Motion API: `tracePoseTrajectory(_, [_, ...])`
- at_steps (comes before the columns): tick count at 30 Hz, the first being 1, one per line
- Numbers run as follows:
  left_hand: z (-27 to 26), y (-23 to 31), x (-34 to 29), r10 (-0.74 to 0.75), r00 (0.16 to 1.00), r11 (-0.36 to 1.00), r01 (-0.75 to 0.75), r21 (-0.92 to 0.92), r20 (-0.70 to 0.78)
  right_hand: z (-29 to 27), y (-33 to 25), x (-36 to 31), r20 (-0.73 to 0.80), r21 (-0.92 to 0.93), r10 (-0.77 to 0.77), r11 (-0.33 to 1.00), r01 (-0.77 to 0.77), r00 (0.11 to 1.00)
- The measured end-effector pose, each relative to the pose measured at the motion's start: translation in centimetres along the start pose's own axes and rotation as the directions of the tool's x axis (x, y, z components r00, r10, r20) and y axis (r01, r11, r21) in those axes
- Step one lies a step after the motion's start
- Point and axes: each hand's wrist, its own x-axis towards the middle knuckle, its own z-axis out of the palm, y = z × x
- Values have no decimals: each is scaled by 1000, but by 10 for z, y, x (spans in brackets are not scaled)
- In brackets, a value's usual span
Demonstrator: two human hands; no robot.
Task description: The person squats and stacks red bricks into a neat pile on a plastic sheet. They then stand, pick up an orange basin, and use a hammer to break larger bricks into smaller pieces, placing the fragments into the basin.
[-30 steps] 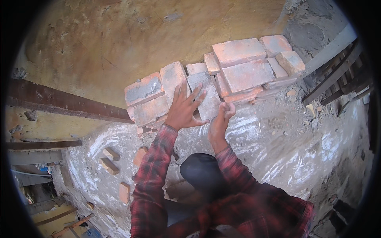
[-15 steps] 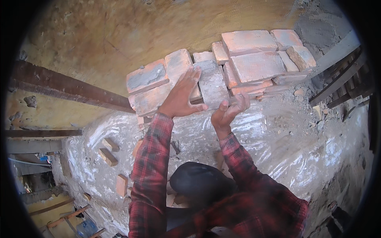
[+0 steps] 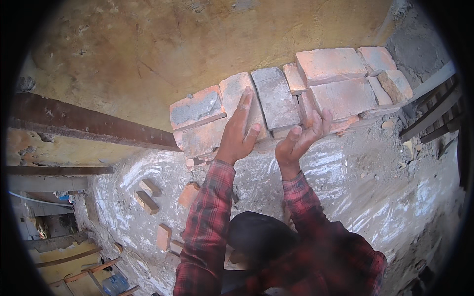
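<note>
A stack of red bricks runs along the wall's foot, and a greyish brick (image 3: 276,96) lies on its top course, its far end near the wall. My left hand (image 3: 238,137) is open, thumb apart, with its fingertips over a pale orange brick (image 3: 236,84) just left of the grey one. My right hand (image 3: 300,144) is open, palm up, fingers loosely bent, near the front edge of the stack to the right of the grey brick's near end. Nothing shows in either hand. At the stack's left end lies a brick with a grey mortar patch (image 3: 196,107).
A yellowish plastered wall (image 3: 148,54) rises behind the stack. A brown beam (image 3: 89,121) slants in from the left to the stack's end. Loose bricks (image 3: 147,202) lie on the dusty floor at left. Dark slatted wood (image 3: 437,106) stands at right.
The grey brick has slid back toward the wall, level with its neighbours. My hands have drawn off it, the left to its left side, the right near the front. The view has shifted slightly.
</note>
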Motion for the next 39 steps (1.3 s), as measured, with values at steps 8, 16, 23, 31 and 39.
tracePoseTrajectory(8, [28, 2, -34, 112, 959, 832, 53, 553, -261, 2, 9, 28, 189, 140, -354, 933, 332, 916])
tracePoseTrajectory(16, [27, -5, -39, 33, 962, 877, 102, 470, -271, 24, -4, 35, 323, 127, -405, 914, 385, 855])
tracePoseTrajectory(23, [-113, 31, -180, 149, 972, 716, 21, 697, -182, -21, -112, -50, 752, 535, -442, 842, -61, 489])
tracePoseTrajectory(31, [-186, 95, -639, -688, 493, 323, 865, 384, -532, -8, -187, -257, 333, 606, -382, 787, -115, -862])
tracePoseTrajectory(39, [4, 164, -764, -631, -258, 206, 853, -479, -732, -130, -269, -480, 100, 894, -306, 445, -49, -947])
